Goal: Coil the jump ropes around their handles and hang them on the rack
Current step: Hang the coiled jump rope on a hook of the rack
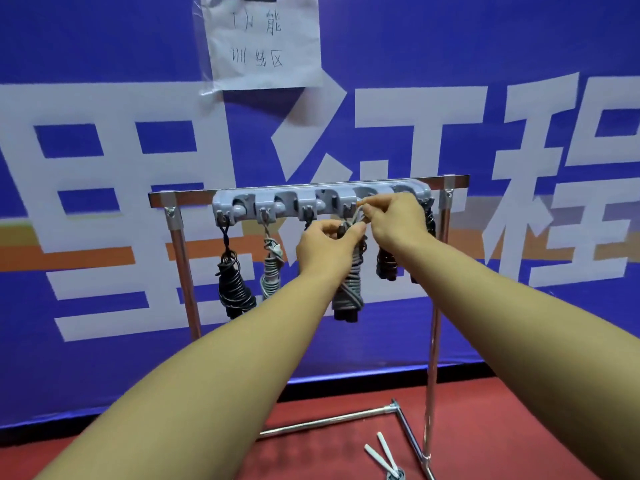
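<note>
Paper sign (263,43) above hands: "训练区" legible | coiled grey rope (349,282) gripped by left hand (325,244) | its loop (358,214) pinched by right hand (394,220) at hook strip (322,200).

I see a hook strip (322,199) mounted on the rack (434,341), which stands on the floor (519,427) before a banner (104,150). Coiled jump ropes (235,289) hang beneath the hooks; loose handles (381,455) lie inside the rack's base.

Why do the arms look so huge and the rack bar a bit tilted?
Head view: the wide-angle lens stretches things near the edges, so the forearms balloon and the rack slants; lighting is even, without hard shadows; the left hand and right hand look slightly soft.
</note>
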Action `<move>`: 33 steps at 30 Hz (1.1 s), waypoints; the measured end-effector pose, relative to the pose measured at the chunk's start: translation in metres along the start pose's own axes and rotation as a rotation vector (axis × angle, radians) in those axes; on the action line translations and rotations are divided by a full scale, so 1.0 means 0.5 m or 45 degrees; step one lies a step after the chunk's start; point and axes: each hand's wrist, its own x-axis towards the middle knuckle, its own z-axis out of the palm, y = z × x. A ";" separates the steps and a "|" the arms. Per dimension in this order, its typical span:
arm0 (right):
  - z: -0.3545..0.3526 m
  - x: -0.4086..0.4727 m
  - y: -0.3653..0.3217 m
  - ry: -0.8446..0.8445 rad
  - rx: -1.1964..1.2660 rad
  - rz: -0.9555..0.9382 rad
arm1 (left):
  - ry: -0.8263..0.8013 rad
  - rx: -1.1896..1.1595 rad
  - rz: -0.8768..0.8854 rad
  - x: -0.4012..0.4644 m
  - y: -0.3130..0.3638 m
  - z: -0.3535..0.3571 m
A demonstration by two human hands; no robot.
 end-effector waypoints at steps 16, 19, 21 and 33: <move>0.082 0.096 0.090 0.064 -0.144 -0.174 | 0.176 0.210 0.075 0.072 -0.050 0.064; 0.057 0.038 0.096 0.085 -0.109 -0.079 | 0.217 0.236 0.179 0.042 -0.072 0.059; 0.048 -0.022 0.124 0.039 -0.093 -0.008 | 0.314 0.263 0.294 -0.004 -0.123 0.064; 0.214 -0.429 0.731 -0.856 -0.386 0.889 | -0.264 0.633 -0.413 -0.318 -0.746 0.122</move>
